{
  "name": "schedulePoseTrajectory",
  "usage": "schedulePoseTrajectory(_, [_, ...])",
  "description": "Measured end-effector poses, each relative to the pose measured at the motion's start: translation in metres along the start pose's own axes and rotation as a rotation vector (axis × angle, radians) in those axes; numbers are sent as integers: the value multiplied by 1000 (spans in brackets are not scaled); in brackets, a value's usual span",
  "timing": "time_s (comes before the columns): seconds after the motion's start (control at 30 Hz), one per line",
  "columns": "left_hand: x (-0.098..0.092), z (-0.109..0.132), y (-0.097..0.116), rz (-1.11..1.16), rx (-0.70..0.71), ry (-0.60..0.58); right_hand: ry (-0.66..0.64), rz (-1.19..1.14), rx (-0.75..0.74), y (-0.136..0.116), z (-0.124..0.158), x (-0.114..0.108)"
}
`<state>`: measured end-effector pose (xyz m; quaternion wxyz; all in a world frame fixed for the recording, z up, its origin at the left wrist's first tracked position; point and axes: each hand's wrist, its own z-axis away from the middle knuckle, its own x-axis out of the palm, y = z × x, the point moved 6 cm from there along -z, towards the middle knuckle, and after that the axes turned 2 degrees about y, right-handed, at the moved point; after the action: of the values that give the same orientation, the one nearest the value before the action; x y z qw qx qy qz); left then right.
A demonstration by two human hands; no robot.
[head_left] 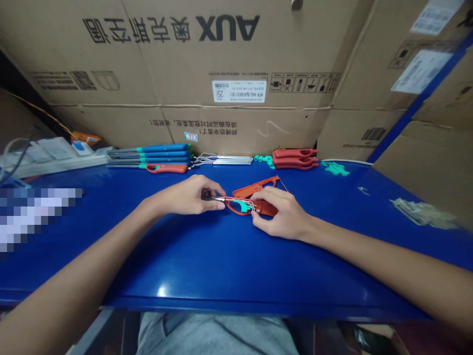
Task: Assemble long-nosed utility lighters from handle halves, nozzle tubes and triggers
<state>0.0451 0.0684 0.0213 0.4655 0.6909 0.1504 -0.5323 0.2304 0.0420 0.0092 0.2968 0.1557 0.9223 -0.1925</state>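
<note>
- A grey fabric lap (214,335) shows just below the near edge of a glossy blue workbench (185,266).
- The left hand (188,195) is nearly closed, its fingertips pinching a slim silver metal tube (216,198) close to the work.
- The right hand (283,212) is half curled, with its fingers wrapped over and steadying an orange plastic handle shell (254,187), which lies open on the bench between the two hands.
- A teal plastic insert (242,205) sits in the shell, and fine silver wires (251,204) loop around the tube's end beside it.
- The piece in hand looks part-built: the insert and wires are in place, but the shell is not closed over them.
- Farther off, loose parts lie in separate groups along the wall.
- These are a stack of long blue-and-teal handled rods (148,155), a bundle of bare metal tubes with wires (223,159), small teal clips (264,159) and a pile of orange-red shells (295,159).
- A white power strip (55,165) lies at the far left.
- Large brown cardboard boxes printed "AUX" (166,59) stand behind everything.
</note>
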Motion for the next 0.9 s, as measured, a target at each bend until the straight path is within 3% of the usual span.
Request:
schedulePoseTrajectory(0.63, [-1,0,9,-104,79,51,63,73,-69,-3,-3,-2])
schedulePoseTrajectory(0.9, [-4,1,8,-114,67,74,13,92,-99,-5,-4,0])
